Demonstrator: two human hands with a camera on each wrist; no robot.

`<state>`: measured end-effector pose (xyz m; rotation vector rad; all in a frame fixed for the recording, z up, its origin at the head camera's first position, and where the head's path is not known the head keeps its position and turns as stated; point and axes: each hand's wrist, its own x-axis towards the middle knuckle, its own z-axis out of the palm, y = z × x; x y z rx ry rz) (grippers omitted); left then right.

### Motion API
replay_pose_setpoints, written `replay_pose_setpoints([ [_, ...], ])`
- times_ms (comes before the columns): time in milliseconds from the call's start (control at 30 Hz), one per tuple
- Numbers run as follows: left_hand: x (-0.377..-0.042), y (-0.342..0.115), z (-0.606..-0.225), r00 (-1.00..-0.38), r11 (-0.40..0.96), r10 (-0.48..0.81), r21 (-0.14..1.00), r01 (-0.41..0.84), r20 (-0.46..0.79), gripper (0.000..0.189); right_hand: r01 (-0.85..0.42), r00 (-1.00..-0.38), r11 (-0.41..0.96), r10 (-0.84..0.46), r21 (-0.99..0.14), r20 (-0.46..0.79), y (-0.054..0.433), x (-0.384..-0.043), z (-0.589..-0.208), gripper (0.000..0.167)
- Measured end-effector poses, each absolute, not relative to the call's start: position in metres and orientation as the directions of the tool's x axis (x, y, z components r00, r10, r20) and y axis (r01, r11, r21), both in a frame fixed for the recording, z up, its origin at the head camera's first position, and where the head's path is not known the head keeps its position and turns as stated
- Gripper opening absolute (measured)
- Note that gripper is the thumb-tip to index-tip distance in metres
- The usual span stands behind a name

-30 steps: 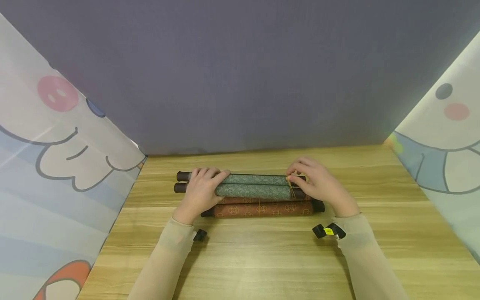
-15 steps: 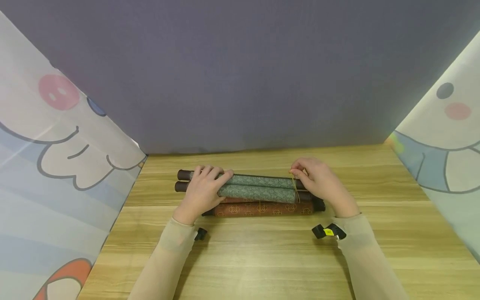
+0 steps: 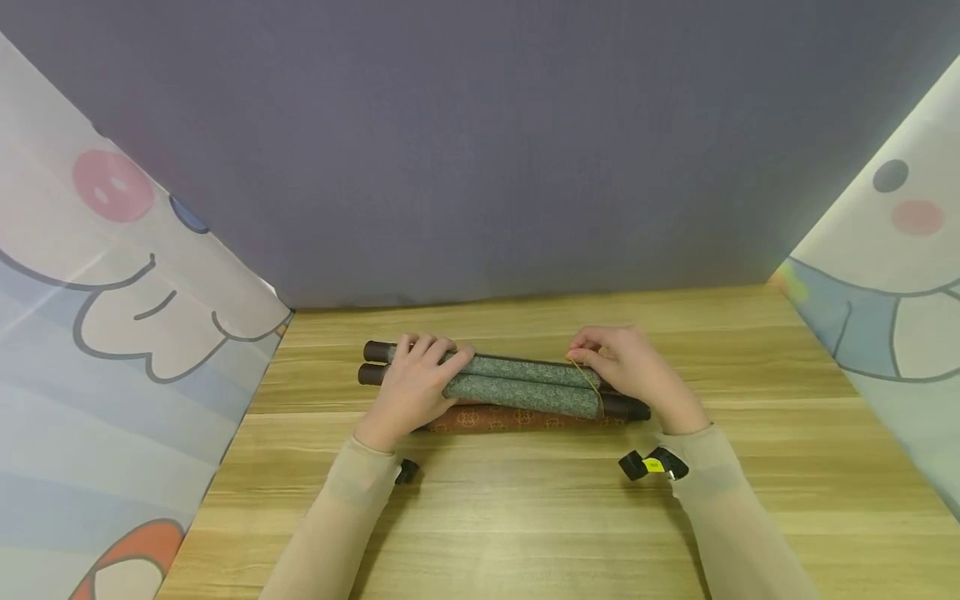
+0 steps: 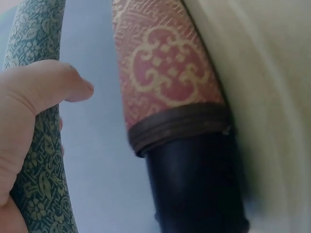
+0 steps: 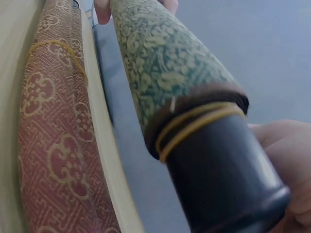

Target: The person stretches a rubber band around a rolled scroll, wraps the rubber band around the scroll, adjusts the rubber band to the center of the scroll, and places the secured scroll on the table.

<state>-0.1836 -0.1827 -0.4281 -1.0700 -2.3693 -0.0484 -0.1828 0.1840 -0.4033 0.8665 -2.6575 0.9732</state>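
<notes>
A green patterned scroll [image 3: 525, 393], rolled on two dark rods, slants across the middle of the head view. Near its left end my left hand [image 3: 412, 387] grips it, thumb on the near side. My right hand [image 3: 626, 362] is at the right end and pinches a thin yellow rubber band [image 5: 198, 124] between thumb and index finger, drawing it away from the rods. In the right wrist view the band loops round the black rod end [image 5: 226, 165]. A red scroll [image 3: 495, 418] with gold motifs lies on the table below the green one, partly covered by it.
The wood-grain table [image 3: 495, 517] extends around the scrolls. Behind it stands a grey panel [image 3: 517, 150], with cartoon-printed sheets [image 3: 45, 350] at the sides. Another yellow band [image 5: 53, 41] circles the red scroll. A wrist camera [image 3: 633, 465] juts from the right sleeve.
The green scroll has shifted slightly right and its right end has swung toward me, covering more of the red scroll. My right hand has pulled the band out leftward into a longer stretch.
</notes>
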Motion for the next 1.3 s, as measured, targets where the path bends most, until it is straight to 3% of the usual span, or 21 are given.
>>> replay_pose_setpoints([
  [267,-0.181,-0.183,-0.429,-0.597,0.728,0.636,-0.125,0.674,0.49,0.086,-0.529,-0.833,0.55,-0.481,-0.646,0.273,0.185,-0.182,-0.398,0.01],
  [500,-0.181,-0.186,-0.428,-0.614,0.737,0.617,-0.086,0.671,0.493,0.088,-0.506,-0.805,0.443,-0.551,-0.74,0.22,0.195,-0.179,-0.394,0.02],
  [800,-0.182,-0.187,-0.43,-0.659,0.788,0.546,-0.049,0.614,0.517,0.088,-0.537,-0.823,0.523,-0.498,-0.662,0.274,0.191,-0.179,-0.39,0.025],
  [1300,-0.182,-0.184,-0.436,-0.667,0.82,0.476,-0.013,0.573,0.573,0.088,-0.558,-0.83,0.596,-0.423,-0.578,0.364,0.189,-0.18,-0.39,0.025],
])
